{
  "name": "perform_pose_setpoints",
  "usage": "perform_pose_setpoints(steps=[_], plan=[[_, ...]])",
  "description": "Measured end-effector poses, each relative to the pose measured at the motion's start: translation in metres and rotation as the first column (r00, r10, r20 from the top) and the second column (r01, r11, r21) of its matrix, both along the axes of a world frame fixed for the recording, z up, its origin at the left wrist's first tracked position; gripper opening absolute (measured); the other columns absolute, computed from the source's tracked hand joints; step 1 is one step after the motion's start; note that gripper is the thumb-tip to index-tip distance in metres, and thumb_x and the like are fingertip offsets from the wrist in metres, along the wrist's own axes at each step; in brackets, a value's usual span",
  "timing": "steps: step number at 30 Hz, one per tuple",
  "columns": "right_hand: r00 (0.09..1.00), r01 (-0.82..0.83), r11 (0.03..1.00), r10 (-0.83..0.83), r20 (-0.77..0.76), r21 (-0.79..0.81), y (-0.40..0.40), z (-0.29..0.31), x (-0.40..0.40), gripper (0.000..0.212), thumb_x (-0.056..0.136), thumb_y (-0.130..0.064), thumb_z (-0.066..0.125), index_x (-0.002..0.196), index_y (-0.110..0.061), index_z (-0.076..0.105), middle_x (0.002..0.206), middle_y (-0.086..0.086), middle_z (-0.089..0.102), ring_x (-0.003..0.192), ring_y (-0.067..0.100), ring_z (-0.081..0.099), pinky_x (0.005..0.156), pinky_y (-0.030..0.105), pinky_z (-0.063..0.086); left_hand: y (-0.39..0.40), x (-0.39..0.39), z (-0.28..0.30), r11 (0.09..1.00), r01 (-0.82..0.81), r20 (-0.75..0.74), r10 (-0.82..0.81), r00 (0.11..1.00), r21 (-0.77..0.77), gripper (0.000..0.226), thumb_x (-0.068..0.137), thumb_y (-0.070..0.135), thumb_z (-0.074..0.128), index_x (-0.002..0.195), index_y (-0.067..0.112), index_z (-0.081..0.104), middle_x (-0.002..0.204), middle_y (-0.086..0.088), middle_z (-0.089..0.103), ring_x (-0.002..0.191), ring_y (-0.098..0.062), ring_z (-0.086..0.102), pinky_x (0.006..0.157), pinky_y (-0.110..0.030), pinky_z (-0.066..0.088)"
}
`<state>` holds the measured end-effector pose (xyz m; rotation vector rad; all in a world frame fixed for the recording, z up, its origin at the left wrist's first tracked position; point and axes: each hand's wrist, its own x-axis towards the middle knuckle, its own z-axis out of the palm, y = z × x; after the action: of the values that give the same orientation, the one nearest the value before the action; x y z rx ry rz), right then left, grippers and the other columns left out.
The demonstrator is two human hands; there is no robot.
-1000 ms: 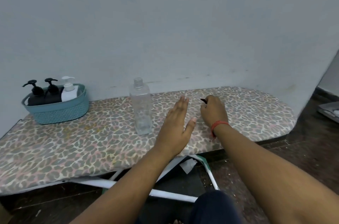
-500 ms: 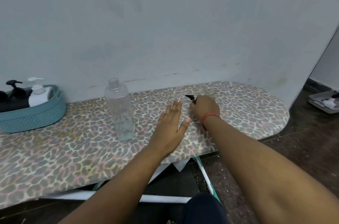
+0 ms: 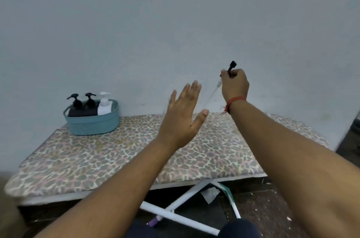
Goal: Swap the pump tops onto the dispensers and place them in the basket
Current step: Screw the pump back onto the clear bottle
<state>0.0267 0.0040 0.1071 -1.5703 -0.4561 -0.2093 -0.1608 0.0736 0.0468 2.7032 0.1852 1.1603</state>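
Note:
My right hand [image 3: 234, 85] is raised above the leopard-print board [image 3: 97, 156] and grips a black pump top [image 3: 232, 65]. Its clear dip tube [image 3: 212, 93] slants down to the left. My left hand [image 3: 183, 115] hovers open, fingers spread, just left of the tube, and touches nothing. The clear bottle does not show plainly; it may be behind my left hand. At the board's far left stands a teal basket [image 3: 91, 122] against the wall. It holds two black dispensers [image 3: 78, 109] with black pumps and a white dispenser [image 3: 104, 106] with a white pump.
The board stands against a pale wall [image 3: 175, 23]. White metal legs [image 3: 175, 214] cross under its front edge over a dark floor. A small purple object [image 3: 153, 223] lies on the floor by the legs. My knee [image 3: 239, 228] shows at the bottom.
My right hand has lifted the pump top off the board and raised it with the tube hanging. My left hand rose off the board. The view swung, bringing the basket back in full.

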Motion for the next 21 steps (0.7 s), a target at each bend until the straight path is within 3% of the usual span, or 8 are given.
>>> perform_pose_setpoints(steps=[2, 6, 10, 16, 21], plan=[[1.000, 0.000, 0.996, 0.001, -0.010, 0.092, 0.002, 0.024, -0.012, 0.020, 0.096, -0.034, 0.059, 0.097, -0.014, 0.054, 0.074, -0.015, 0.056, 0.062, -0.005, 0.052, 0.055, 0.009, 0.036, 0.018, -0.018, 0.005, 0.996, -0.090, 0.031, 0.089, 0.996, 0.008, 0.071, 0.104, 0.058, 0.023, 0.164, 0.022, 0.007, 0.171, 0.005, 0.008, 0.158, -0.011, 0.002, 0.127, -0.051, 0.002], [1.000, -0.002, 0.975, 0.009, -0.028, 0.220, 0.012, 0.055, -0.026, 0.021, 0.096, -0.036, 0.058, 0.097, -0.016, 0.053, 0.080, -0.015, 0.058, 0.069, -0.002, 0.054, 0.057, 0.017, 0.039, 0.051, -0.044, -0.001, 0.963, -0.254, -0.031, 0.252, 0.967, -0.087, 0.083, 0.098, 0.071, 0.013, 0.164, 0.023, 0.001, 0.171, 0.006, 0.003, 0.158, -0.011, 0.000, 0.127, -0.051, 0.000], [1.000, -0.005, 0.964, 0.013, -0.028, 0.267, 0.020, 0.067, -0.034, 0.021, 0.097, -0.036, 0.057, 0.096, -0.016, 0.052, 0.082, -0.015, 0.059, 0.071, -0.003, 0.055, 0.058, 0.014, 0.038, 0.069, -0.050, -0.015, 0.923, -0.365, -0.164, 0.344, 0.925, -0.125, 0.085, 0.098, 0.073, 0.020, 0.163, 0.024, -0.005, 0.172, 0.003, -0.004, 0.158, -0.015, -0.005, 0.126, -0.053, -0.002], [0.996, -0.049, 0.977, 0.033, 0.080, 0.209, 0.032, 0.064, -0.044, 0.021, 0.098, -0.035, 0.057, 0.103, -0.014, 0.056, 0.086, -0.016, 0.061, 0.074, -0.004, 0.057, 0.061, 0.011, 0.038, 0.067, -0.032, -0.025, 0.882, -0.415, -0.313, 0.339, 0.887, -0.221, 0.094, 0.094, 0.077, 0.028, 0.162, 0.025, -0.010, 0.170, 0.002, -0.016, 0.157, -0.019, -0.013, 0.125, -0.056, -0.004], [0.975, -0.130, 0.986, 0.108, 0.194, 0.105, 0.043, 0.052, -0.055, 0.015, 0.097, -0.032, 0.061, 0.103, -0.018, 0.057, 0.086, -0.018, 0.061, 0.078, -0.007, 0.057, 0.067, 0.011, 0.041, 0.065, -0.015, -0.023, 0.839, -0.448, -0.350, 0.337, 0.874, -0.309, 0.104, 0.088, 0.083, 0.033, 0.162, 0.023, -0.010, 0.170, 0.000, -0.016, 0.157, -0.023, -0.012, 0.124, -0.061, 0.000]])
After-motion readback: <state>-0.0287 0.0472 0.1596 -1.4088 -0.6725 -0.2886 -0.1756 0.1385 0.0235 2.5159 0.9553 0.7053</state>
